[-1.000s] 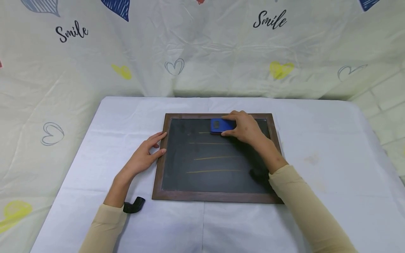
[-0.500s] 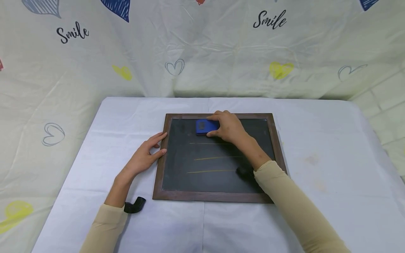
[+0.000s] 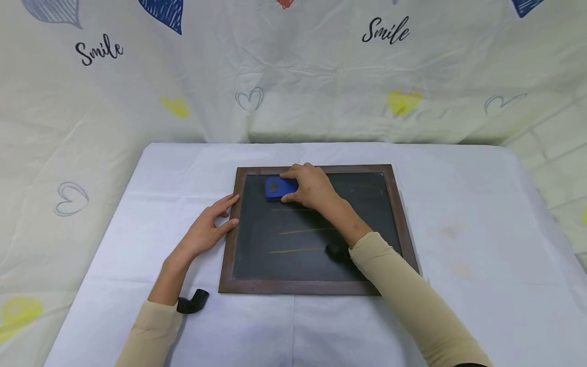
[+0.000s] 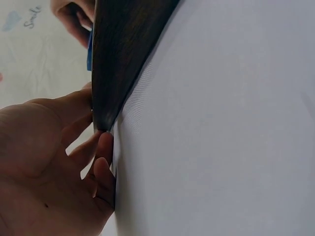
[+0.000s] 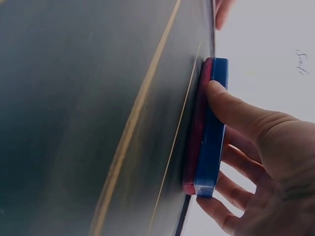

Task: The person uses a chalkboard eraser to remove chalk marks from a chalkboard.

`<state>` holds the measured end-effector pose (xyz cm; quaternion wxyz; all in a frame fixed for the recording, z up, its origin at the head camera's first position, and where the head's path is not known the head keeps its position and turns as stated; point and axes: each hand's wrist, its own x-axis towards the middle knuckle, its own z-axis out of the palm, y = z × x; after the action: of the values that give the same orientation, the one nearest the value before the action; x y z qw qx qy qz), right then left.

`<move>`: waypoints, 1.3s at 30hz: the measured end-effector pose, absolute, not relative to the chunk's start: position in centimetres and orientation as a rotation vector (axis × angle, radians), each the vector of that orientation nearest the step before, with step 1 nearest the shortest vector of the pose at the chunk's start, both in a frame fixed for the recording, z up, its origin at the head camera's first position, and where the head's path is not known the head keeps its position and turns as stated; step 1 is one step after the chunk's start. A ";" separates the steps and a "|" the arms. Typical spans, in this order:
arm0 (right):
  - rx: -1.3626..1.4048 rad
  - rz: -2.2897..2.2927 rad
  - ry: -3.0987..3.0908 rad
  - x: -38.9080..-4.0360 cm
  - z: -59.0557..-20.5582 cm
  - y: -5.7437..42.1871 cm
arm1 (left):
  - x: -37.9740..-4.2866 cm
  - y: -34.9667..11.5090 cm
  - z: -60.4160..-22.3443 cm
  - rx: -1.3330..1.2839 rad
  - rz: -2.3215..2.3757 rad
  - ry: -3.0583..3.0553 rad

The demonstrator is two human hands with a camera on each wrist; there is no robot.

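A blackboard (image 3: 257, 255) in a brown wooden frame lies flat, with yellow chalk lines (image 3: 298, 250) across its dark surface. In the head view my right hand (image 3: 314, 188) holds a blue eraser (image 3: 274, 187) near the board's upper left. The right wrist view shows the eraser's red underside (image 5: 197, 142) against the board, my thumb on one long side and fingers on the other. My left hand (image 3: 206, 229) rests its fingertips and thumb on the frame's left edge. From the left wrist view, my left hand (image 4: 54, 162) touches the dark frame (image 4: 123, 54) at the edge.
A white cloth (image 3: 468, 214) covers the table under the board. Behind it hangs a printed curtain (image 3: 321, 66) with hearts and lettering. A black wrist-camera piece (image 3: 193, 302) sticks out by the left cuff, and another (image 3: 337, 251) juts from the right cuff over the board.
My right hand has slid the eraser leftward along the board's top. The short uppermost yellow line seen a second ago no longer shows. My left hand keeps its place on the frame.
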<state>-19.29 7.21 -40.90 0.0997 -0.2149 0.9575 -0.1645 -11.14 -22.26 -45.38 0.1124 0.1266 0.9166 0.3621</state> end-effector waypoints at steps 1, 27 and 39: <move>-0.638 -0.483 2.831 -19.3 -40.9 7.0 | -11.1 -22.4 -45.4 0.369 1.063 2.694; -0.624 -0.392 2.827 -19.0 -40.5 7.3 | -11.3 -22.5 -45.3 0.344 1.033 2.681; -0.624 -0.396 2.861 -18.6 -40.8 9.1 | -11.3 -22.6 -45.4 0.314 1.024 2.681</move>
<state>-18.59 9.08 -40.80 0.0933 -0.2101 0.9640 -0.1335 -11.25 -22.55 -45.36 0.1267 0.1080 0.9211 0.3518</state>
